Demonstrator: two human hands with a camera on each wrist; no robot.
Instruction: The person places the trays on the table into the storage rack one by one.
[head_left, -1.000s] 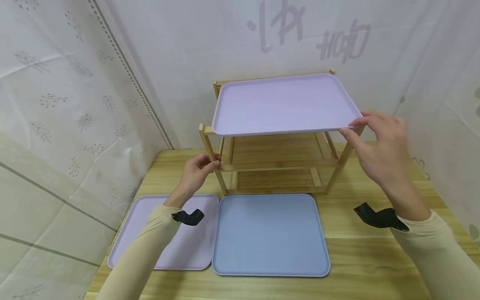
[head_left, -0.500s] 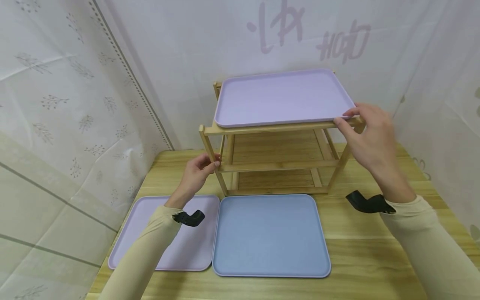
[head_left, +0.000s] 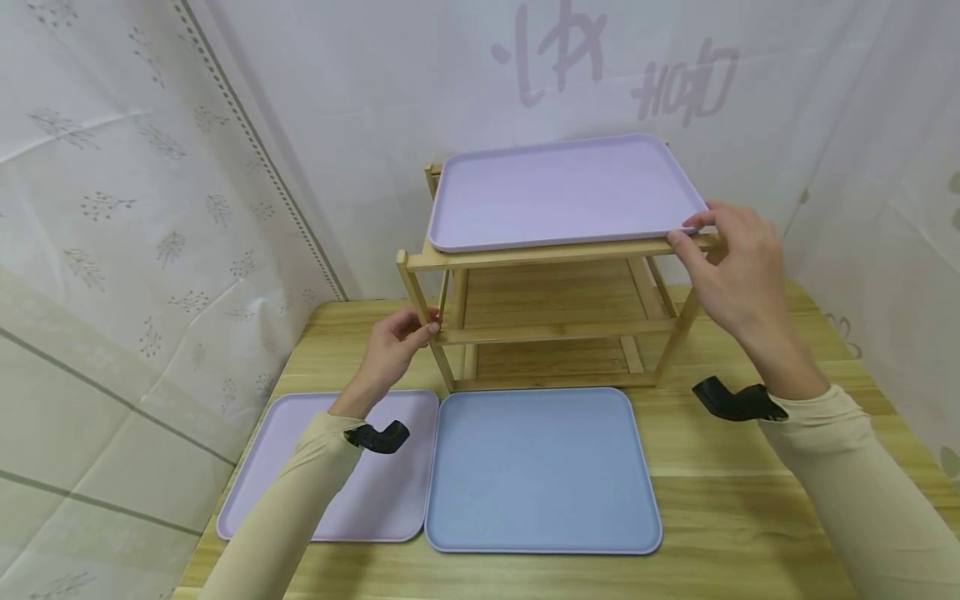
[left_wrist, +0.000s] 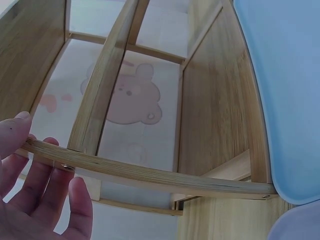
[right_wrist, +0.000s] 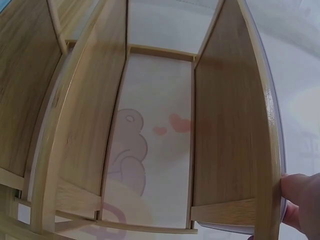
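Observation:
A lavender tray (head_left: 562, 196) lies on the top shelf of a wooden tiered rack (head_left: 555, 333), with a strip of the front rail showing before it. My right hand (head_left: 738, 271) pinches the tray's front right corner between thumb and fingers. In the right wrist view the thumb (right_wrist: 295, 187) is at the edge of that top shelf. My left hand (head_left: 388, 350) grips the rack's left front leg, its fingers curled round the wooden bar (left_wrist: 150, 172) in the left wrist view. Both lower shelves show bare wood.
In front of the rack a blue tray (head_left: 543, 475) lies flat on the wooden table (head_left: 750, 517). Left of it, edge to edge, lies another lavender tray (head_left: 390, 483), partly under my left forearm. Printed curtains (head_left: 360, 100) hang behind and at both sides.
The upper lavender tray has moved back and slightly left onto the rack's top, uncovering the front rail. My right hand went with it. My left hand has stayed at the leg.

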